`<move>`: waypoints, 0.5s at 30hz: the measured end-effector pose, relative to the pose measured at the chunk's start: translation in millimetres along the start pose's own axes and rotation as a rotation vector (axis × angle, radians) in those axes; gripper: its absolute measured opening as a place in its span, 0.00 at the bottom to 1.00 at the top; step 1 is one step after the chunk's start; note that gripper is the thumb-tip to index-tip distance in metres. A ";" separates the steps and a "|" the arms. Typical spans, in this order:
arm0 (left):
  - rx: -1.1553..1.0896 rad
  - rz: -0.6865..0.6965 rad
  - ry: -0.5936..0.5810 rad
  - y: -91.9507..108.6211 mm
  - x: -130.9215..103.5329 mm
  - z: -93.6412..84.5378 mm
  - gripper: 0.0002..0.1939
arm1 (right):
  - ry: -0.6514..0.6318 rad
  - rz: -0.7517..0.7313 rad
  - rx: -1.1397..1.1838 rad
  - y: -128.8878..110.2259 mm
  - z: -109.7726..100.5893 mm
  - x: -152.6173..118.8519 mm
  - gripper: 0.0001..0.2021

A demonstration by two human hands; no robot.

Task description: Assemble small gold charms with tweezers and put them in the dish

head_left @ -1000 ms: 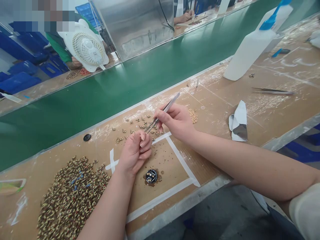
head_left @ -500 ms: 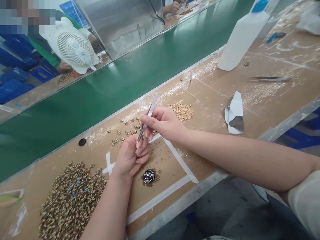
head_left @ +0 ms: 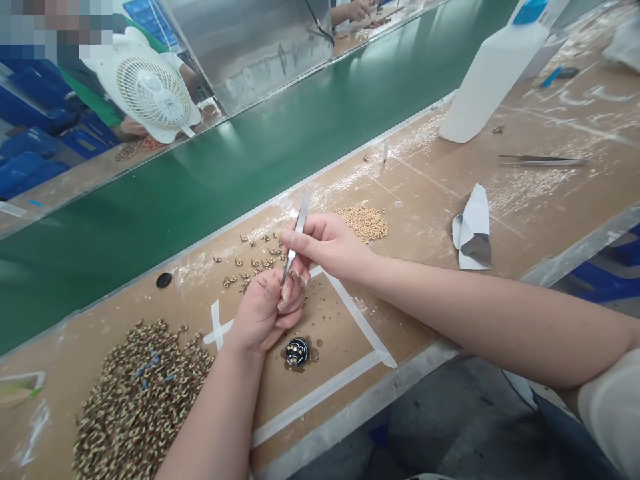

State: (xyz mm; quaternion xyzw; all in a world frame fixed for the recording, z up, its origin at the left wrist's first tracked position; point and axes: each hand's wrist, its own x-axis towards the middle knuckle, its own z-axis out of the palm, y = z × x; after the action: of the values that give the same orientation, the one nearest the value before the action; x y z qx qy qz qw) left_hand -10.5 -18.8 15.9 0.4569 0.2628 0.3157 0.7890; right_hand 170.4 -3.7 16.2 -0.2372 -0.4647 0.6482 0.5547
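Note:
My right hand (head_left: 333,248) grips metal tweezers (head_left: 301,219), which slant down to my left hand (head_left: 263,312). The fingers of that left hand are pinched together around the tweezer tips; whatever they hold is too small and hidden to name. Just beyond both hands stand several small brass-coloured metal parts (head_left: 255,263). Close to my left hand sits a small black dish (head_left: 299,362) with several tiny tan pieces in dark liquid. A patch of tiny tan beads (head_left: 369,225) lies past my right hand.
To the left is a large heap of small metal parts (head_left: 143,393), with a black cap (head_left: 163,280) behind it. On the right are a crumpled foil packet (head_left: 475,227), spare tweezers (head_left: 543,161) and a white bottle (head_left: 493,83). A green belt (head_left: 280,153) runs behind, with people beyond.
The tweezers have turned slightly more upright, and their tips sit a little farther right at my left fingers. My left hand has shifted slightly right. The view has moved a little.

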 end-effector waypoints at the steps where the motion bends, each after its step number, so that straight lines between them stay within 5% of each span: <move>1: 0.005 0.005 -0.001 -0.2 0.2 -0.5 0.30 | 0.000 0.002 -0.003 -0.5 0.4 0.0 0.21; 15: -0.004 0.010 0.067 -3.0 3.2 -0.5 0.29 | 0.161 -0.084 -0.030 -0.3 2.8 -4.6 0.24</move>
State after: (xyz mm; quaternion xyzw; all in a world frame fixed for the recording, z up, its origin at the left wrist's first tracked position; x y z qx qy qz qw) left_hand -8.0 -17.3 12.6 0.4460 0.2863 0.3353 0.7789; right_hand 169.5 -9.0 16.8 -0.2770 -0.4380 0.5962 0.6132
